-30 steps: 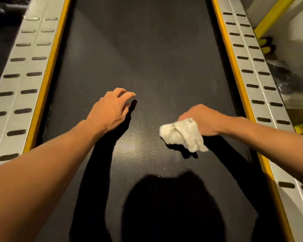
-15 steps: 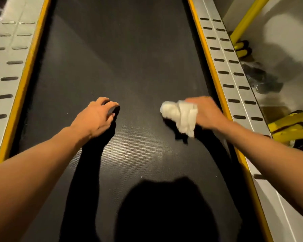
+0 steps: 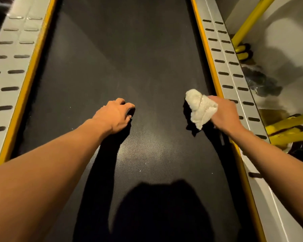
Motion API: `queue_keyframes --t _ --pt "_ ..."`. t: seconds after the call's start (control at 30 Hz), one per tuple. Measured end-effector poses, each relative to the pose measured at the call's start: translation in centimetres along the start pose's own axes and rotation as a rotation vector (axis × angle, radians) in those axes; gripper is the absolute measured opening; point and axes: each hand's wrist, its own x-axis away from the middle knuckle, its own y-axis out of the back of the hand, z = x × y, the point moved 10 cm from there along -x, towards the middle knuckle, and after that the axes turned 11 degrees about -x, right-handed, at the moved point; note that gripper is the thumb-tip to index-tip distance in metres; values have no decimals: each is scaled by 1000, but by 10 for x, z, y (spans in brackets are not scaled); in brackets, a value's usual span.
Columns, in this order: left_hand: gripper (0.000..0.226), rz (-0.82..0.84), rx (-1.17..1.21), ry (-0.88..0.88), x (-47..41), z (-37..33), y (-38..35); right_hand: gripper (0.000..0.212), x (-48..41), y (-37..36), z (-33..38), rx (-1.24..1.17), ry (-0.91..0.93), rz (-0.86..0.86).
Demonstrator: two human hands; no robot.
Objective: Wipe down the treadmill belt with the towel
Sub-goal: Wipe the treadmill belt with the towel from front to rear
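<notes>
Left hand: my left hand (image 3: 115, 115) rests on the belt (image 3: 129, 58), fingers curled and empty, bracing me.
Right hand: my right hand (image 3: 224, 114) grips the bunched white towel (image 3: 199, 109), which sticks out leftward past my fingers, by the belt's right edge.
Right rail: the yellow edge strip (image 3: 205, 49) lies just right of this hand.
Belt ahead: its long axis runs away from both hands; unwiped width, I judge, lies left of the towel, so the right hand is nearer.
</notes>
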Motion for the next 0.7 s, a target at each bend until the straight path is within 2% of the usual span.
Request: queue_keyframes --t 0.07,0.13,0.3,0.37,0.47,0.53,0.63,0.7 --pt "42 22 -23 -4 2 1 -2 18 0 0 -12 -10 -93 -77" --pt "43 43 -3 10 1 6 -2 13 21 -21 -3 -18 -91 -56" --pt "42 30 28 27 10 22 6 14 83 -78 82 -83 233 199" --pt "42 19 17 31 16 28 10 17 68 -66 66 -6 144 150" --pt "42 5 14 32 23 35 18 22 46 -19 12 -39 -53 -97" --pt "42 17 0 21 30 39 19 18 49 -16 4 -19 -77 -151" --pt "43 44 -39 -19 44 40 17 9 76 -62 48 -13 27 -36" --pt "43 57 -74 -63 54 37 15 18 101 -87 90 -162 154 84"
